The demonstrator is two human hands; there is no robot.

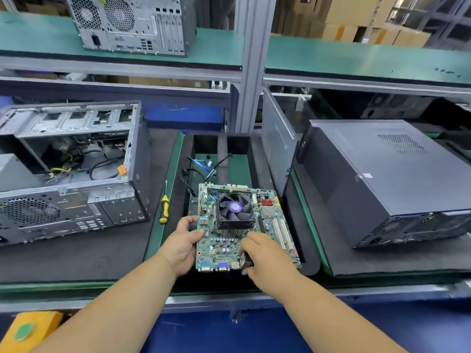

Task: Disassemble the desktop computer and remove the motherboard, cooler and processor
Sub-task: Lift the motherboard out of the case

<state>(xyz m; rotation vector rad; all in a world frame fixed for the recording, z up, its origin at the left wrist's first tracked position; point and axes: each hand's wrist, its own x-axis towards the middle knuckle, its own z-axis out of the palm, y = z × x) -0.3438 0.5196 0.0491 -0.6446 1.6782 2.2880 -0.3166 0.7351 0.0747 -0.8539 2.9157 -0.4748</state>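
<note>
No text, brand or number is showing clearly enough to read. The round purple sticker (235, 206) on the cooler (234, 212) fan hub and the marks on the motherboard (226, 247) are blurring out.

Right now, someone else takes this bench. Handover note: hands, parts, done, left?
Left hand grips the left edge of the green motherboard. Right hand holds its near edge by the metal port block.
Board is out of the opened grey tower case, over the black foam mat.
Black fan cooler is on the board; processor not visible.
Yellow-handled screwdriver lies left of it.
Left: remove cooler, then processor.
</note>
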